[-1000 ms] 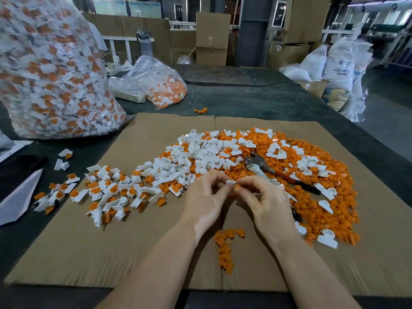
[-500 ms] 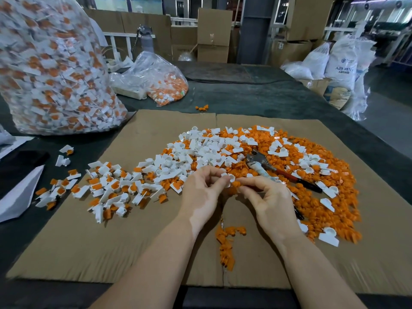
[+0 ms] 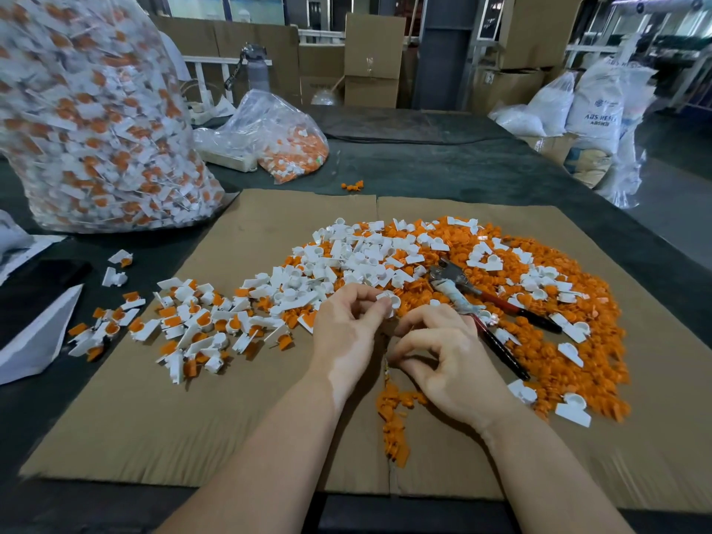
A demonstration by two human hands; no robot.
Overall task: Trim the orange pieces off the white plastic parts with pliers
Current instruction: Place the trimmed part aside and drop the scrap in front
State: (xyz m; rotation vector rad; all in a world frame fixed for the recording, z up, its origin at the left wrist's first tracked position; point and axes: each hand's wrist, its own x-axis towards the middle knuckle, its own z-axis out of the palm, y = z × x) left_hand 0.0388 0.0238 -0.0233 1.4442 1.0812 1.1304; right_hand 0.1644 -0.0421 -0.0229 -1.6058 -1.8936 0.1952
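My left hand [image 3: 346, 325] pinches a small white plastic part [image 3: 390, 301] between thumb and fingertips, just above the cardboard sheet [image 3: 192, 418]. My right hand [image 3: 447, 356] hovers just below and to the right of it, fingers curled toward the thumb; I see nothing in them. The pliers [image 3: 458, 287] lie untouched beyond my right hand, red and black handles pointing right, on a wide heap of orange pieces [image 3: 547, 348]. Bare white parts [image 3: 346, 260] are heaped behind my left hand. White parts with orange pieces attached [image 3: 192, 321] lie scattered left. A small orange pile [image 3: 393, 422] lies under my wrists.
A big clear bag of white-and-orange parts [image 3: 96, 129] stands at the back left, with a smaller bag [image 3: 285, 148] beside it. White sacks [image 3: 593, 109] stand off the table to the right. A dark flat object [image 3: 38, 291] and white paper [image 3: 34, 344] lie at the left edge.
Both hands were pinching the part together. Now my right hand has drawn down and away from it, and my left hand alone keeps the white part.
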